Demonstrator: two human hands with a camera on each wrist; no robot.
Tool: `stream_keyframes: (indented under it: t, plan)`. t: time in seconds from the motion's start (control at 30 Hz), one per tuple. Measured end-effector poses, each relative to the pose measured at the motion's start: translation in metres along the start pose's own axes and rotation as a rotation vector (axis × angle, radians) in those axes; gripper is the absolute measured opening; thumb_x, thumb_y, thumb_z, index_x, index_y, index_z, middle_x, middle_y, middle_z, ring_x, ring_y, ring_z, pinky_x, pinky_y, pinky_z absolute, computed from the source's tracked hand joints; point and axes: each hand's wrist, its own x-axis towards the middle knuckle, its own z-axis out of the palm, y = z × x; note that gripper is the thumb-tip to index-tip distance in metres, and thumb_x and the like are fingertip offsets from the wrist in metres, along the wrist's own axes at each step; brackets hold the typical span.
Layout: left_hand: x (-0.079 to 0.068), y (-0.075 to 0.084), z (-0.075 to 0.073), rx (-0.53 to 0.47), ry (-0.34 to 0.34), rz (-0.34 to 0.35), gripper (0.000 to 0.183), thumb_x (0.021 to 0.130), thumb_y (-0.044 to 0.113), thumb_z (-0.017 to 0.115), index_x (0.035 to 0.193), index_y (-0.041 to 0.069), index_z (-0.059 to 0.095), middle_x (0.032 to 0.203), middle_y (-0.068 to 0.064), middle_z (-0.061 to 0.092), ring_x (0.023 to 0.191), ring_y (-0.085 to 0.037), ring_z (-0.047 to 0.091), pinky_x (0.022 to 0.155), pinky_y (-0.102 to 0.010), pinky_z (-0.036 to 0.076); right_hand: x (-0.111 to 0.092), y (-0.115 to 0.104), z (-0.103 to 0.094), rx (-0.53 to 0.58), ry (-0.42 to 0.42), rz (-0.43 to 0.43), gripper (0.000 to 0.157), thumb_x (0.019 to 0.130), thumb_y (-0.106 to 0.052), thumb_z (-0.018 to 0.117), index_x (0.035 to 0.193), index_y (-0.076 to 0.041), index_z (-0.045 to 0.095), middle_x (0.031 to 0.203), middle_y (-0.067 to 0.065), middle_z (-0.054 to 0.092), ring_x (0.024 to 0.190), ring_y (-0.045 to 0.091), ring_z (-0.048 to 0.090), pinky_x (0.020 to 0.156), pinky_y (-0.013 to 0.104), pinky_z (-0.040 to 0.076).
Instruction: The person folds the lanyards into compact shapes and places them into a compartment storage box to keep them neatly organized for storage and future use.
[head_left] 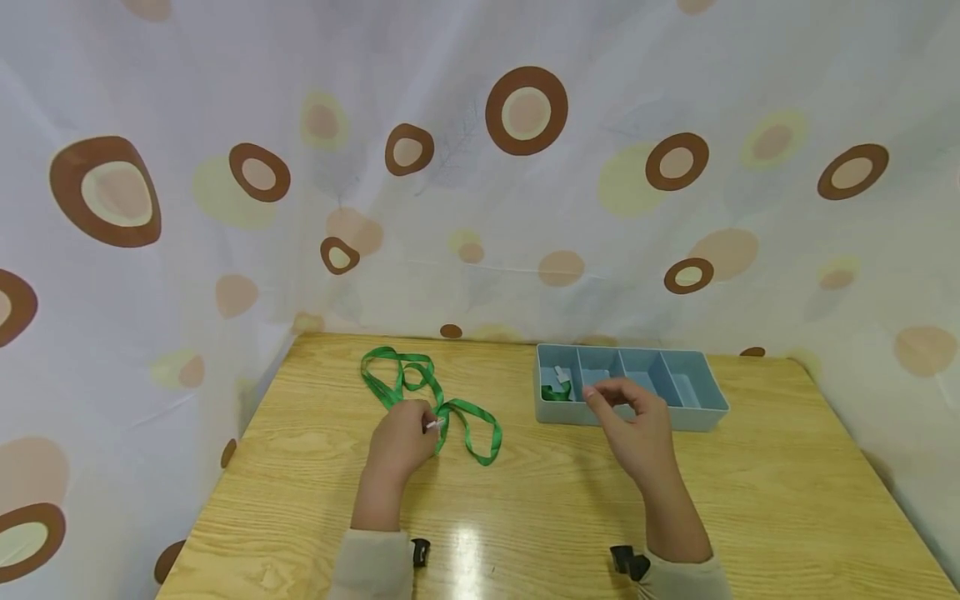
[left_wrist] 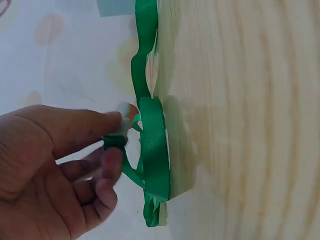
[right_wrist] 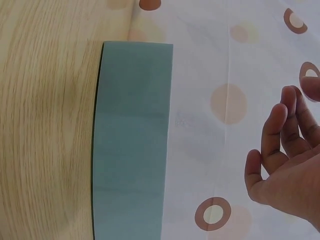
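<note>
Lanyard point(head_left: 420, 392) pinched by left hand point(head_left: 401, 437); second seemingly in tray point(head_left: 697, 417).

My left hand point(head_left: 401, 435) reaches forward, forearm straight ahead of me, thumb and fingers point(left_wrist: 112, 162) curled together in a pinch. My right hand point(head_left: 633, 425) hovers raised to the right, well apart from the left, fingers point(right_wrist: 274, 132) relaxed, slightly bent and spread, holding nothing.

You see a bright green lanyard point(head_left: 420, 392) on a light woodgrain table point(head_left: 555, 508), a pale blue-grey tray point(head_left: 637, 410), and a white curtain point(head_left: 480, 167) patterned with brown, cream and tan spots.
</note>
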Motion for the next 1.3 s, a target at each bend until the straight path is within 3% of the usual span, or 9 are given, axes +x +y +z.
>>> stream_keyframes:
  t: [0.23,0.5,0.6,0.73,0.93,1.13,1.3]
  plan:
    - [0.003,0.008,0.002,-0.09,0.049,0.083,0.007,0.098,0.012,0.075,0.099,0.005,0.077,0.094,-0.004,0.075,0.081,-0.015,0.068,0.07,-0.033,0.058,-0.002,-0.002,0.0,0.017,-0.024,-0.029,0.015,0.103,-0.024,0.073,0.104,-0.01,0.079,0.097,0.001,0.075,0.091,0.007,0.063,0.082,0.026,0.052]
    - [-0.002,0.029,-0.002,-0.261,0.076,0.162,0.006,0.101,0.015,0.073,0.105,0.012,0.076,0.093,0.003,0.073,0.074,-0.011,0.061,0.068,-0.026,0.055,-0.006,-0.01,0.001,0.036,-0.082,-0.05,0.012,0.103,-0.021,0.074,0.105,-0.011,0.079,0.102,0.003,0.076,0.094,0.005,0.064,0.083,0.025,0.053]
    - [-0.002,0.039,-0.003,-0.335,0.064,0.181,0.014,0.103,0.016,0.072,0.115,0.012,0.075,0.097,0.002,0.072,0.078,-0.013,0.061,0.069,-0.027,0.055,-0.006,-0.013,0.005,0.042,-0.124,-0.048,0.011,0.103,-0.022,0.073,0.105,-0.012,0.078,0.103,0.003,0.075,0.095,0.007,0.064,0.085,0.028,0.053]
    - [-0.001,0.051,-0.002,-0.36,0.056,0.219,0.027,0.104,0.015,0.07,0.131,0.008,0.073,0.104,-0.001,0.07,0.085,-0.012,0.062,0.075,-0.027,0.057,-0.005,-0.014,0.015,0.06,-0.195,-0.069,0.009,0.103,-0.023,0.073,0.103,-0.014,0.077,0.1,0.002,0.073,0.094,0.011,0.063,0.085,0.032,0.053]
    - [-0.004,0.065,-0.003,-0.403,0.082,0.29,0.022,0.104,0.013,0.071,0.124,0.007,0.074,0.108,-0.002,0.072,0.093,-0.011,0.066,0.085,-0.031,0.061,-0.005,-0.014,0.034,0.09,-0.304,-0.152,0.004,0.103,-0.02,0.073,0.104,-0.017,0.076,0.099,-0.001,0.071,0.092,0.014,0.065,0.088,0.036,0.055]
    - [-0.007,0.081,-0.008,-0.432,0.137,0.398,0.02,0.104,0.014,0.072,0.122,0.009,0.074,0.111,-0.001,0.075,0.096,-0.011,0.071,0.086,-0.032,0.063,-0.007,-0.021,0.045,0.107,-0.296,-0.152,0.013,0.1,-0.018,0.077,0.112,-0.015,0.074,0.11,0.004,0.073,0.097,0.018,0.069,0.09,0.039,0.059]
    - [-0.009,0.091,-0.009,-0.508,0.143,0.414,0.021,0.103,0.017,0.072,0.123,0.009,0.074,0.114,-0.002,0.075,0.099,-0.012,0.072,0.088,-0.032,0.063,-0.008,-0.026,0.05,0.126,-0.307,-0.139,0.015,0.1,-0.018,0.077,0.114,-0.015,0.074,0.115,0.004,0.072,0.101,0.019,0.071,0.096,0.043,0.059]
